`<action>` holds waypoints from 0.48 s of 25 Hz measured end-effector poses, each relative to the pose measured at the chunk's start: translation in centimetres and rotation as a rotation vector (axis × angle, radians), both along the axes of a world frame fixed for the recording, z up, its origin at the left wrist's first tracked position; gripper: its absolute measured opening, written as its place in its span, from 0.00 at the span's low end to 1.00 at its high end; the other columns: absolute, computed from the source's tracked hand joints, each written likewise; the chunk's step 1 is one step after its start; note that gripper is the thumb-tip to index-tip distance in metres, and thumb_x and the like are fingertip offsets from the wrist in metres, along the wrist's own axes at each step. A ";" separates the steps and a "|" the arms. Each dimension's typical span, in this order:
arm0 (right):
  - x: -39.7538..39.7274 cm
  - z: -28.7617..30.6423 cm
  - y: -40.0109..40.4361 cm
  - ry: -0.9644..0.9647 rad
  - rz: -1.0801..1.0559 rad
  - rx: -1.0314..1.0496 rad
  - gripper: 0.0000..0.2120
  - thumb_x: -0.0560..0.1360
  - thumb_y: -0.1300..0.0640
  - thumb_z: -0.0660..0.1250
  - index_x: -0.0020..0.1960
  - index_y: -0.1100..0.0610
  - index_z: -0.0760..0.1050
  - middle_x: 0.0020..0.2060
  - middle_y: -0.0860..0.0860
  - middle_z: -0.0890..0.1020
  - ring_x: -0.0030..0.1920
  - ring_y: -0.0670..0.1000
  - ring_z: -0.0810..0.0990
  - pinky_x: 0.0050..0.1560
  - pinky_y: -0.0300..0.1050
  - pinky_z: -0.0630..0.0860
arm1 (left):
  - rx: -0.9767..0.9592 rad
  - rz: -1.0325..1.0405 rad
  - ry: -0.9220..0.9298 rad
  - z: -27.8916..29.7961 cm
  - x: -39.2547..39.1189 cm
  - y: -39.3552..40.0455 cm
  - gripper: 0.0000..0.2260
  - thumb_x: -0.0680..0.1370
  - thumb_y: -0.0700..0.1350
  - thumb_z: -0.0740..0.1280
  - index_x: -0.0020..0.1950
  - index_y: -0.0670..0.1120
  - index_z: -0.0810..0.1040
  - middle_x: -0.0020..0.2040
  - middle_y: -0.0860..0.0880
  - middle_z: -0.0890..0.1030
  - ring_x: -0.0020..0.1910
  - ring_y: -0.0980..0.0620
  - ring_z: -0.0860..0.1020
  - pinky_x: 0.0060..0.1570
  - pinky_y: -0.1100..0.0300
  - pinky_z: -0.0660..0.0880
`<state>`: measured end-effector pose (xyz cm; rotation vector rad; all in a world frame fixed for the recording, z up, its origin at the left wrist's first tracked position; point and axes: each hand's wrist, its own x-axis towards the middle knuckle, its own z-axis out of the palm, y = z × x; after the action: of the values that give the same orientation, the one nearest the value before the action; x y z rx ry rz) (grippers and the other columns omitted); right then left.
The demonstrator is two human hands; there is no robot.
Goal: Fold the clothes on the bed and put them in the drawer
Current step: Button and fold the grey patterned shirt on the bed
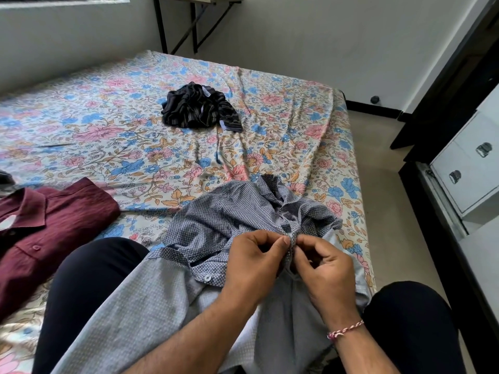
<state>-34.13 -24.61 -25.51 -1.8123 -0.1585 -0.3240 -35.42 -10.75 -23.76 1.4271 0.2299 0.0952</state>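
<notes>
Person is sitting on the bed [102, 109] w/ both legs in dark trousers [89, 287] showing at bottom left & bottom right of frame, and a blue-grey dotted button-up shirt [216, 220] is lying across the lap, spreading up onto the floral bedsheet at lower centre. Both hands are working at the shirt's front edge, right of centre in the lower half: left hand [253, 263] is curling its fingers & pinching the placket between thumb and forefinger, right hand [326, 271] is pinching the same strip of cloth just beside it, fingertips of the two hands almost touching. A red-and-white thread band [345, 330] is sitting on the right wrist. One white button [207, 278] is showing on the shirt's turned-out edge, just left of the left hand; the paler inside of the fabric is facing up nearer the bottom of frame. At left edge, mid-height, a maroon shirt [48, 233] is lying folded on the sheet, collar up. Upper centre, a dark striped garment [197, 107] is sitting crumpled in a heap, well apart from the hands. At right edge, a white cabinet w/ drawers [469, 168] and metal pulls is standing beside the bed; top centre, legs of a small table [194, 20] against the wall.
</notes>
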 end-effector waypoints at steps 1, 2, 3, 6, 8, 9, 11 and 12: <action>-0.2 0.1 0.1 -0.010 -0.002 0.005 0.19 0.72 0.68 0.77 0.49 0.44 0.83 0.42 0.40 0.87 0.43 0.43 0.86 0.46 0.37 0.83 | 0.050 0.009 -0.040 0.1 -0.1 0.0 0.07 0.79 0.40 0.74 0.41 0.45 0.87 0.35 0.47 0.86 0.33 0.54 0.82 0.34 0.61 0.77; -0.2 0.0 0.2 -0.019 -0.009 0.007 0.18 0.72 0.68 0.78 0.49 0.44 0.83 0.42 0.41 0.87 0.42 0.43 0.86 0.46 0.37 0.82 | 0.083 0.017 -0.062 0.1 -0.2 0.0 0.07 0.79 0.40 0.74 0.41 0.46 0.87 0.36 0.48 0.87 0.35 0.55 0.83 0.37 0.61 0.79; -0.3 0.0 0.3 -0.023 -0.010 0.011 0.17 0.71 0.67 0.78 0.49 0.45 0.83 0.41 0.41 0.87 0.42 0.44 0.86 0.45 0.37 0.82 | 0.096 0.021 -0.064 0.1 -0.3 -0.1 0.07 0.79 0.40 0.75 0.41 0.47 0.87 0.36 0.49 0.87 0.35 0.57 0.83 0.37 0.62 0.79; -0.4 -0.2 0.7 -0.043 -0.015 0.010 0.16 0.72 0.65 0.78 0.50 0.45 0.82 0.41 0.41 0.87 0.41 0.44 0.86 0.45 0.37 0.82 | 0.098 0.028 -0.034 -0.3 -0.2 -0.3 0.04 0.77 0.42 0.77 0.42 0.46 0.88 0.36 0.49 0.86 0.33 0.59 0.81 0.36 0.64 0.76; -0.5 -0.4 0.9 -0.076 -0.021 -0.045 0.17 0.72 0.64 0.78 0.51 0.43 0.81 0.42 0.40 0.86 0.41 0.43 0.86 0.45 0.38 0.82 | 0.120 0.029 -0.023 -0.9 0.0 -0.2 0.03 0.77 0.42 0.77 0.43 0.45 0.88 0.38 0.48 0.87 0.36 0.56 0.83 0.39 0.61 0.78; -0.5 -0.5 1.0 -0.098 -0.022 -0.087 0.18 0.72 0.65 0.78 0.51 0.43 0.81 0.43 0.40 0.86 0.42 0.42 0.86 0.46 0.39 0.83 | 0.103 0.028 -0.006 -1.0 0.1 -0.2 0.03 0.78 0.41 0.76 0.43 0.45 0.88 0.38 0.47 0.87 0.37 0.54 0.84 0.40 0.59 0.80; -0.5 -0.7 1.2 -0.132 -0.017 -0.156 0.19 0.72 0.65 0.79 0.52 0.43 0.82 0.43 0.39 0.86 0.43 0.42 0.85 0.47 0.42 0.83 | 0.035 0.034 0.059 -1.1 0.2 -0.1 0.06 0.79 0.39 0.74 0.43 0.43 0.88 0.37 0.46 0.87 0.36 0.53 0.83 0.38 0.59 0.79; -0.5 -0.7 1.2 -0.146 -0.013 -0.179 0.19 0.71 0.65 0.79 0.53 0.44 0.82 0.44 0.39 0.85 0.44 0.42 0.85 0.48 0.43 0.83 | 0.002 0.038 0.092 -1.0 0.3 -0.1 0.07 0.80 0.39 0.73 0.42 0.43 0.87 0.35 0.47 0.86 0.33 0.54 0.81 0.34 0.61 0.77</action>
<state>-34.63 -23.43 -26.22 -1.9674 -0.2857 -0.4637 -35.13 -10.80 -24.71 1.4313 0.3333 0.0611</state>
